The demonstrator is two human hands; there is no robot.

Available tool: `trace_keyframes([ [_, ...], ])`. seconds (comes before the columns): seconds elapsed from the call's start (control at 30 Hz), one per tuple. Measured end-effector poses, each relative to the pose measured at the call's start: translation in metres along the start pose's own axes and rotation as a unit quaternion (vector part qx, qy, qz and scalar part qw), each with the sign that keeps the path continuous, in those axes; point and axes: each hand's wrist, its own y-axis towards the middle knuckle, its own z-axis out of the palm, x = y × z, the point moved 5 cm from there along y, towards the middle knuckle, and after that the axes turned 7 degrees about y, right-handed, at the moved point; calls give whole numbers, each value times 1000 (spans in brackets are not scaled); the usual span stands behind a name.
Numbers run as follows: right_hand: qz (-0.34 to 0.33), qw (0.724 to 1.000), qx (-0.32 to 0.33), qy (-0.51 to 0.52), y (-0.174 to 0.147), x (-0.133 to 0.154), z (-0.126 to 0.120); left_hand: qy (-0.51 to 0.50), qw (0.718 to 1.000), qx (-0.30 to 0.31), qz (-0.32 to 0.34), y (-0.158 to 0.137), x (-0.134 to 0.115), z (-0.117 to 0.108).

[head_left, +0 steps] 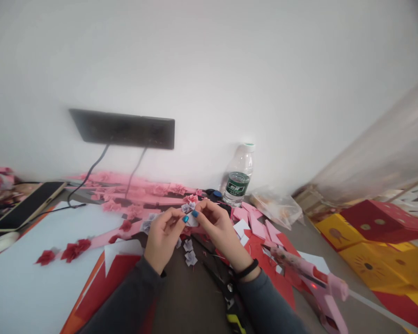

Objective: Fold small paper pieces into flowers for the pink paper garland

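My left hand (165, 236) and my right hand (218, 229) meet above the table, fingers closed in a pinch. Between the thumb tips they hold a small pale piece of paper (191, 222), partly covered by the fingers. Just beyond them lie pink paper flowers (191, 198), and pale lilac paper flowers (191, 258) rest on the table below. A pair of scissors (230, 288) with black and yellow-green handles lies beside my right wrist. Red paper flowers (75, 250) are on a pink strip to the left of my left hand.
A water bottle (237, 178) stands against the wall. To the right are a pink glue gun (320, 287) with a red light, a clear plastic bag (278, 208) and yellow and red paper boxes (372, 264). A phone (29, 204) lies left, near cables from a dark wall socket panel (125, 130).
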Motion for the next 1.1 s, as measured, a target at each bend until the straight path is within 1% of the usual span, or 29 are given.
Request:
trace_keyframes([
  [0.1, -5, 1000, -4, -5, 0, 1, 0, -10, 1000, -6, -11, -1, 0, 1],
  [0.3, -19, 1000, 6, 12, 0, 2, 1, -28, 999, 18, -35, -1, 0, 4],
  [0.53, -14, 1000, 0, 19, -1, 1, 2, 5, 1000, 8, -21, -1, -6, 1],
  [0.7, -14, 1000, -3, 25, -1, 1, 0, -22, 999, 20, -25, -2, -7, 5],
  [0.9, -12, 999, 2, 31, -1, 0, 0, 3, 999, 36, -24, -1, -9, 5],
  [1.0, -10, 1000, -3, 21, 0, -1, -1, -15, 999, 39, -29, -1, -10, 7],
  [1.1, -3, 1000, 5, 8, 1, -2, 0, -42, 998, 34, -37, -2, -7, 9],
])
